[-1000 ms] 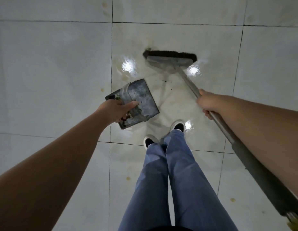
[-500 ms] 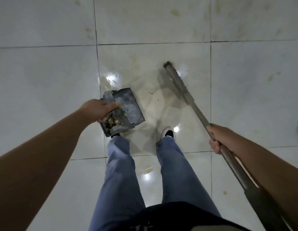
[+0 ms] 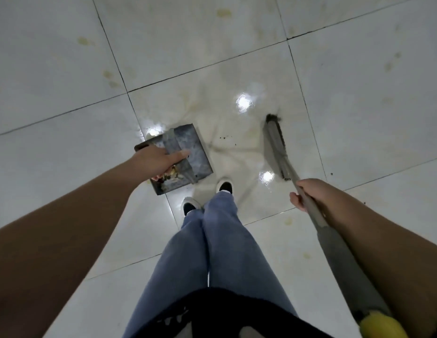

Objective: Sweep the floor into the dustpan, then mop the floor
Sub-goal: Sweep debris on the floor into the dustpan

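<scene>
Beyond both hands' fingers, crumbs (image 3: 226, 137) remain: left hand (image 3: 155, 162) grips the dustpan (image 3: 188, 157), right hand (image 3: 307, 193) clamps the broom (image 3: 277, 145); sweeping continues, pan lip needs lowering.

The floor (image 3: 359, 98) is made of big shiny white tiles with thin dark lines between them, and bright spots of light shine on the middle tile. It has small yellow-brown stains (image 3: 223, 12) here and there, and a few tiny dark crumbs (image 3: 224, 137) lie on it between the dustpan (image 3: 188, 152) and the broom head (image 3: 276, 142). The broom head touches the floor to the right, two shoes (image 3: 224, 186) stand on it near the middle, and I cannot tell if the dustpan sits on the floor or is held just above it
</scene>
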Available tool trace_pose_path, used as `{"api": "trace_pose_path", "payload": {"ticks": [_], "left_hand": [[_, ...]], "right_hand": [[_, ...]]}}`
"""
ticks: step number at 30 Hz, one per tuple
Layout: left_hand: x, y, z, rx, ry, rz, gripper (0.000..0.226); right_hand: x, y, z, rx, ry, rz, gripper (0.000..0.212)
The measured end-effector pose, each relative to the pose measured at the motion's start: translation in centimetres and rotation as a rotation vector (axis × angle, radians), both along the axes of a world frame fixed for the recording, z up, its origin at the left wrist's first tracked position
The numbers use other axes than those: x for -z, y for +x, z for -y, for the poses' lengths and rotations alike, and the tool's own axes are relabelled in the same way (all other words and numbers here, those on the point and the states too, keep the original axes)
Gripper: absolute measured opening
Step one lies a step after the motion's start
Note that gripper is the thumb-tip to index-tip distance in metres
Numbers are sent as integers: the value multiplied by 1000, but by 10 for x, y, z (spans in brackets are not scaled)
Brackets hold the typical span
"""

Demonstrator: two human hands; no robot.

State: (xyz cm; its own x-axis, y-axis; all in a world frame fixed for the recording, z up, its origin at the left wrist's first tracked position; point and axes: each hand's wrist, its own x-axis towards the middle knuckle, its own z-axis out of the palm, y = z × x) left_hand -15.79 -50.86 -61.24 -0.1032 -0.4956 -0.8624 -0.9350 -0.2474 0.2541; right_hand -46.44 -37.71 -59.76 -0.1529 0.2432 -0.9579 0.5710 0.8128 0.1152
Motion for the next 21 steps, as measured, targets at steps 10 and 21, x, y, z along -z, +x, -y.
{"api": "trace_pose_path", "payload": {"ticks": [10, 21], "left_hand": [[41, -21, 31, 43, -54, 0, 61], [53, -6, 41, 34, -54, -118, 58]], "right_hand": [[31, 12, -15, -225, 118, -56, 32], [28, 105, -6, -823, 5, 73, 20]]}}
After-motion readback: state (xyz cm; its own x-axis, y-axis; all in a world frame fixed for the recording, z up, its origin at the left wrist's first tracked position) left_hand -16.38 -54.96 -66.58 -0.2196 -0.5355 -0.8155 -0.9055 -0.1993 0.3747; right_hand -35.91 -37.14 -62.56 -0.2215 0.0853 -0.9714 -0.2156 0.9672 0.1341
